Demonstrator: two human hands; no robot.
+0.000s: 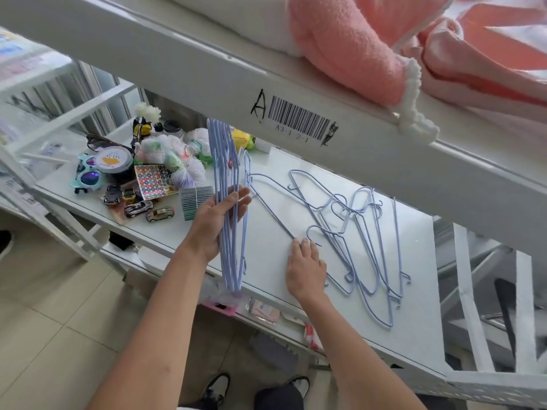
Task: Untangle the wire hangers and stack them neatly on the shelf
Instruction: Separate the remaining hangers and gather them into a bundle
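The right-hand fingers point(305, 247) press, spread, on a loose hanger point(272, 211); tugging could drag the tangled pile point(364, 247) beside them off the shelf point(266, 279).

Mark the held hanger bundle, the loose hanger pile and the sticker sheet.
held hanger bundle point(229, 232): head view, mid wires.
loose hanger pile point(359, 232): head view, crossed wires.
sticker sheet point(151, 182): head view, centre.

Toy cars point(138, 209), sunglasses point(87, 176) and a sticker sheet point(151, 182) are clustered at the far left; a pink blanket point(349, 45) is bunched overhead.
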